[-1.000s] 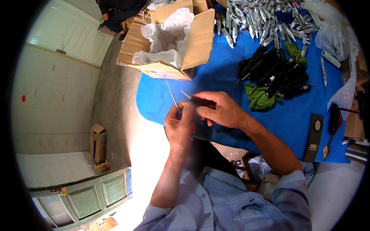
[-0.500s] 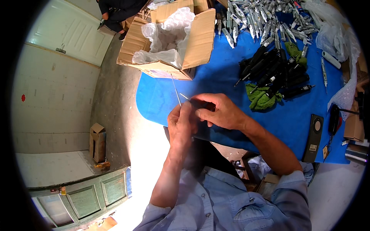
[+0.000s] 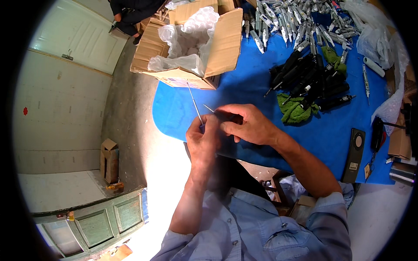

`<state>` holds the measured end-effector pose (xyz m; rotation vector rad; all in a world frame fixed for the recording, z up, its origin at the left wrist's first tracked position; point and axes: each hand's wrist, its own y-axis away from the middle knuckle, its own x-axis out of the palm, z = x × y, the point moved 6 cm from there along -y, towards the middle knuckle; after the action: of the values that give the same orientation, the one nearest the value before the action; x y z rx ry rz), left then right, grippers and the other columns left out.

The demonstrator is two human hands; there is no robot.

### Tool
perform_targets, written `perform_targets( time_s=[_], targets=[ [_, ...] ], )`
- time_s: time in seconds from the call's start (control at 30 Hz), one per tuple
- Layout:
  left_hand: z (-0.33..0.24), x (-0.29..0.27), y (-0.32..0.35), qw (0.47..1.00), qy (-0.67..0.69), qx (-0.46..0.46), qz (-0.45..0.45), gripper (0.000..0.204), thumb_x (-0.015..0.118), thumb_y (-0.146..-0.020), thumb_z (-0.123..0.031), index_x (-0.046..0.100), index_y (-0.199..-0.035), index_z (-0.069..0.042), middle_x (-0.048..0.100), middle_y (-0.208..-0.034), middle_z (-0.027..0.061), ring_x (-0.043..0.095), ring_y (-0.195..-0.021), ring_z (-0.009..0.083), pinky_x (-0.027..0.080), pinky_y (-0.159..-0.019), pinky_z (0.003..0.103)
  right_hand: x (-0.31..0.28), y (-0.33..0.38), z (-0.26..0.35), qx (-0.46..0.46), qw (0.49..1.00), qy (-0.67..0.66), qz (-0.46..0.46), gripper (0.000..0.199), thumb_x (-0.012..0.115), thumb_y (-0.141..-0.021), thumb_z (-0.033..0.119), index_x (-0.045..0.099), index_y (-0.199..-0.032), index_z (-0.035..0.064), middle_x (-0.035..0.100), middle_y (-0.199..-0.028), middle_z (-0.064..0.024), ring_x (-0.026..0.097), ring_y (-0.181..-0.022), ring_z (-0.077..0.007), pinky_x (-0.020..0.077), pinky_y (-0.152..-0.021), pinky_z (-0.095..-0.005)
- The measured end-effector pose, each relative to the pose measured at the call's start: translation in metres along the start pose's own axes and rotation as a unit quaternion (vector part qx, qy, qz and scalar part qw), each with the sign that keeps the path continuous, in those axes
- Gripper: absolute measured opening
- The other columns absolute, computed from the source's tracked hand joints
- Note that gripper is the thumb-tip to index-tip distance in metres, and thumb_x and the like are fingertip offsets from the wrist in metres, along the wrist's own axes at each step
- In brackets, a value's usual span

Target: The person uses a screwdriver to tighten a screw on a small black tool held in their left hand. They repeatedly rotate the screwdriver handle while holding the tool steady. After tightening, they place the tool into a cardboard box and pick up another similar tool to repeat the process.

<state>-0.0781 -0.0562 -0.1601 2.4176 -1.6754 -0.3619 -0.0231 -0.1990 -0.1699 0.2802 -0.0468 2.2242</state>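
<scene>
My left hand [image 3: 202, 139] pinches a thin metal rod [image 3: 194, 102] that sticks up and away from its fingers. My right hand [image 3: 244, 124] is closed around a dark pen-shaped tool [image 3: 226, 116] whose fine metal tip [image 3: 208, 108] points left toward the rod. Both hands meet over the near left edge of the blue table cover [image 3: 183, 113]. Most of the dark tool is hidden by my fingers.
An open cardboard box [image 3: 224, 43] lined with clear plastic stands at the table's far left. Several black pen-shaped tools [image 3: 305, 78] lie on a green cloth [image 3: 296, 111], several grey ones [image 3: 296, 19] behind. A black flat device [image 3: 355, 154] lies right. A person crouches at top left [image 3: 130, 13].
The thin rod in my left hand has tilted slightly and shifted a little to the right; both hands stay together at the same spot.
</scene>
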Motion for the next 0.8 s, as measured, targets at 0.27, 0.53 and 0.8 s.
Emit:
perform_targets(
  time_s=[0.27, 0.53, 0.8],
  targets=[
    [0.008, 0.001, -0.003, 0.998, 0.032, -0.033, 0.049, 0.034, 0.059, -0.103, -0.037, 0.065, -0.096, -0.004, 0.063, -0.069, 0.0012, 0.044, -0.052, 0.0045, 0.033, -0.046, 0.022, 0.002, -0.001, 0.0, 0.0, 1.0, 0.004, 0.009, 0.039, 0.063, -0.094, 0.011, 0.063, -0.129, -0.006, 0.069, -0.088, -0.0069, 0.062, -0.067, -0.0104, 0.0527, -0.056, -0.0268],
    [0.001, 0.007, 0.0, 0.994, 0.084, -0.05, 0.057, 0.035, 0.056, -0.108, -0.034, 0.062, -0.088, -0.007, 0.057, -0.071, 0.0018, 0.04, -0.046, 0.0068, 0.033, -0.041, 0.023, 0.001, 0.0, 0.004, 0.0, 1.0, -0.016, 0.003, 0.038, 0.063, -0.094, 0.01, 0.063, -0.129, -0.0068, 0.07, -0.092, -0.008, 0.063, -0.072, -0.0111, 0.0534, -0.057, -0.0263],
    [-0.003, -0.004, 0.0, 0.999, -0.042, 0.021, -0.018, 0.031, 0.064, -0.101, -0.033, 0.068, -0.103, -0.002, 0.062, -0.071, -0.0013, 0.046, -0.055, 0.0037, 0.036, -0.049, 0.022, 0.001, -0.002, 0.0, -0.006, 1.0, -0.012, 0.007, 0.038, 0.064, -0.095, 0.01, 0.063, -0.128, -0.0077, 0.068, -0.084, -0.0069, 0.062, -0.063, -0.0106, 0.0511, -0.055, -0.0267]
  ],
)
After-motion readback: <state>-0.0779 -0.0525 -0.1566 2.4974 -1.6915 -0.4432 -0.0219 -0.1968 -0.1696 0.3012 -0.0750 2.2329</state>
